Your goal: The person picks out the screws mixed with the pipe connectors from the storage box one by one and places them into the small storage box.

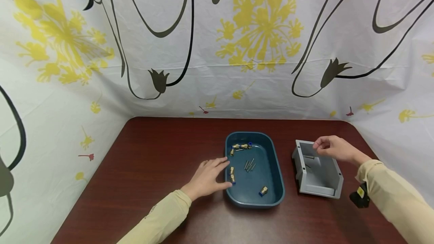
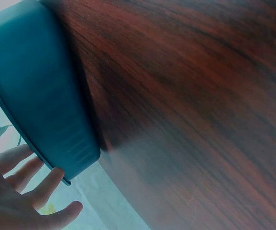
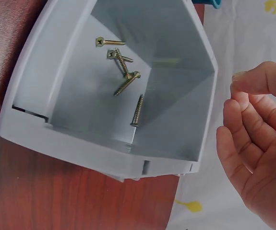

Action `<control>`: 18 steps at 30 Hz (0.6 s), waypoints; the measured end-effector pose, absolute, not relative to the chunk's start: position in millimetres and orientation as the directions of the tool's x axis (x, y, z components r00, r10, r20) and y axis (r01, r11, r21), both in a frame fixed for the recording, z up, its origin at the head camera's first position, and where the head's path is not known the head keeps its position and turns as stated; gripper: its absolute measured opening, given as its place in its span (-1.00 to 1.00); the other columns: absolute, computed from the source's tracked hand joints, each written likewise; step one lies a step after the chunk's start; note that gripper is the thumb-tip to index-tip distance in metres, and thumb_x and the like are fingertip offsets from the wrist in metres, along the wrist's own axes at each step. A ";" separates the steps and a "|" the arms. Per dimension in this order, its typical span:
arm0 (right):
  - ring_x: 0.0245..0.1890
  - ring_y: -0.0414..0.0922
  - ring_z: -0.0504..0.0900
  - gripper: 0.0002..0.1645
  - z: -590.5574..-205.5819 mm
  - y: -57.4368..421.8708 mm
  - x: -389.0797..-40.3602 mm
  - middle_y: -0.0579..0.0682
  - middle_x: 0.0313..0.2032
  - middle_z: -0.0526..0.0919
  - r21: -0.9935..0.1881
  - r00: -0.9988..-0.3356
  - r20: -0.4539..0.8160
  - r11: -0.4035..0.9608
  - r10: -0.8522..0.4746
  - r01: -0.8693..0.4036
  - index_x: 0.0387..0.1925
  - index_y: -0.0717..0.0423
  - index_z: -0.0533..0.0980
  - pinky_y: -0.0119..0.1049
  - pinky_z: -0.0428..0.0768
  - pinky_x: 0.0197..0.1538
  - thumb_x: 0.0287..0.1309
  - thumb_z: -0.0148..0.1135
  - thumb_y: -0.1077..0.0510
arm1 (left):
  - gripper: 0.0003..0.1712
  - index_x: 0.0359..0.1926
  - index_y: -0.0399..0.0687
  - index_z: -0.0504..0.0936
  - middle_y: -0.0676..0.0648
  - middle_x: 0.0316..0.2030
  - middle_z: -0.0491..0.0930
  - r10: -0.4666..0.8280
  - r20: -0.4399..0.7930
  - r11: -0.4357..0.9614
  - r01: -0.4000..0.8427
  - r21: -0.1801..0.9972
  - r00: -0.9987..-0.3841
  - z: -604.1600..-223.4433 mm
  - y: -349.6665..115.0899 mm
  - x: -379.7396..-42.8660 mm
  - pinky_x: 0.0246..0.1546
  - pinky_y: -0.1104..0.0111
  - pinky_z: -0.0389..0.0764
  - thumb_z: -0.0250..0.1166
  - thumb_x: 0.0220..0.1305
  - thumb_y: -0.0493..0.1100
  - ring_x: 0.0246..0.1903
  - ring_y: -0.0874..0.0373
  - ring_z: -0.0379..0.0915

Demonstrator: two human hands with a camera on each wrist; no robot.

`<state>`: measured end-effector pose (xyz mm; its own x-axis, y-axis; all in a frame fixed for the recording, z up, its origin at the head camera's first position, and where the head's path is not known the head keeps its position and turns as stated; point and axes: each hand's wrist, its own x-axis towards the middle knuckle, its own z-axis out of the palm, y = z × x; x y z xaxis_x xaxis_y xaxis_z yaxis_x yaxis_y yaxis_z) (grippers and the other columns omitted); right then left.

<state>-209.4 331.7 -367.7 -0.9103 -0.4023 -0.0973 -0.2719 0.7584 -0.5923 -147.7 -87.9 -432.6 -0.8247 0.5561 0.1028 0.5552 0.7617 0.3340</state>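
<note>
My left hand (image 1: 208, 178) rests its spread fingertips on the left rim of a blue tray (image 1: 278, 178). In the left wrist view, the fingers (image 2: 46, 187) lie along the tray's edge. Inside the tray are several screws (image 1: 250, 165) and several brass fittings with blue ends (image 1: 263, 191). My right hand (image 1: 335, 148) hovers at the far right side of a grey bin (image 1: 318, 190), fingers curled and thumb against the index finger. Nothing shows between these fingers in the right wrist view. Several screws (image 3: 123, 62) lie in the bin, and another screw (image 3: 137, 111) slants near its inner corner.
The tray and bin stand side by side on a dark red-brown wooden table (image 1: 162, 153), with a narrow gap between them. A white patterned cloth (image 1: 203, 55) hangs behind the table and along its left side. A black wrist camera (image 1: 361, 195) is strapped at the right sleeve.
</note>
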 end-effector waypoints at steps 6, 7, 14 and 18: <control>-0.48 -0.21 0.45 -0.90 -366.5 325.0 -212.0 0.00 -0.47 0.52 -0.594 -0.916 -0.060 0.752 -0.397 -0.287 -0.34 0.22 0.46 -0.34 0.43 -0.44 0.03 0.12 0.30 | -0.20 0.23 -0.05 0.29 -0.01 0.22 0.19 0.555 0.099 0.765 0.554 0.328 -0.826 -433.0 -87.8 -148.3 0.07 0.03 0.13 0.18 0.03 0.25 0.15 0.06 0.14; -0.48 -0.20 0.45 -0.90 -364.8 321.7 -213.0 -0.01 -0.47 0.52 -0.594 -0.914 -0.051 0.749 -0.402 -0.296 -0.34 0.23 0.46 -0.33 0.43 -0.44 0.02 0.13 0.31 | -0.20 0.23 -0.05 0.29 -0.01 0.22 0.19 0.555 0.100 0.766 0.554 0.326 -0.826 -433.1 -87.8 -148.5 0.06 0.03 0.13 0.18 0.03 0.26 0.15 0.06 0.14; -0.45 -0.13 0.49 -0.86 -348.0 284.9 -226.2 0.03 -0.44 0.54 -0.660 -0.877 -0.031 0.669 -0.479 -0.342 -0.32 0.26 0.46 -0.29 0.46 -0.41 0.02 0.16 0.31 | -0.20 0.23 -0.05 0.28 -0.01 0.22 0.19 0.556 0.103 0.762 0.556 0.332 -0.825 -432.4 -87.9 -147.8 0.07 0.03 0.12 0.18 0.03 0.25 0.15 0.06 0.14; -0.38 -0.09 0.53 -0.84 -341.0 256.6 -235.6 0.04 -0.41 0.56 -0.719 -0.836 -0.063 0.606 -0.545 -0.341 -0.29 0.24 0.46 -0.19 0.49 -0.32 0.03 0.17 0.27 | -0.20 0.23 -0.05 0.28 -0.01 0.22 0.19 0.557 0.100 0.761 0.555 0.335 -0.824 -432.3 -87.2 -147.6 0.06 0.02 0.13 0.18 0.03 0.25 0.15 0.05 0.14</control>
<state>-235.6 256.6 -341.0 -0.8359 -0.5452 -0.0629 -0.3412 0.6060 -0.7186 -147.6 -87.2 -432.3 -0.8243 0.5573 0.1001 0.5553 0.7611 0.3353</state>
